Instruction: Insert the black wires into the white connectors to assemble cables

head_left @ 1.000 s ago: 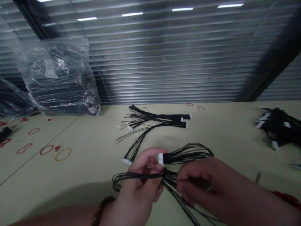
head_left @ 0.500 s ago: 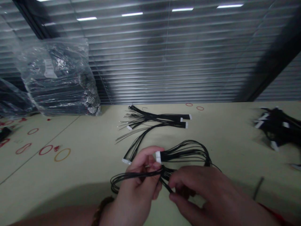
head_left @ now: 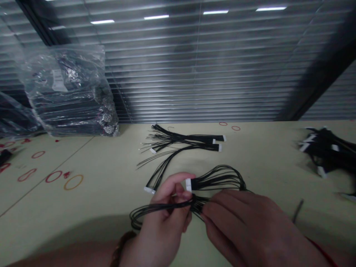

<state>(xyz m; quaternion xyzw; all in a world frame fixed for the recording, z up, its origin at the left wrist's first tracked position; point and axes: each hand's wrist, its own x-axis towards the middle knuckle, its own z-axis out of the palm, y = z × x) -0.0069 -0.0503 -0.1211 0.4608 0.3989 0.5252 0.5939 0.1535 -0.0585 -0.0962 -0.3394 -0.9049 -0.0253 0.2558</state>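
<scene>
My left hand (head_left: 164, 211) is shut on a bundle of thin black wires, a wire harness (head_left: 217, 181), with a white plastic connector (head_left: 188, 184) showing just beyond its fingertips. A loop of the wires (head_left: 141, 215) hangs out to the left of that hand. My right hand (head_left: 244, 226) pinches the same wires close to my left fingers, and its fingers hide part of the bundle. A second white connector (head_left: 149, 190) lies on the table just beyond my left hand, on a separate harness.
More black harnesses with white connectors (head_left: 180, 140) lie on the pale green table (head_left: 105, 196) ahead. A heap of harnesses (head_left: 328, 152) sits at the right. A clear plastic bag of wiring (head_left: 66, 92) stands at the back left against window blinds (head_left: 194, 63). Red and yellow rings mark the table.
My right hand has moved in and up toward my left hand, closing over the wires. The loose strands that hung below the hands are now drawn in, and the upper wire loop looks tighter.
</scene>
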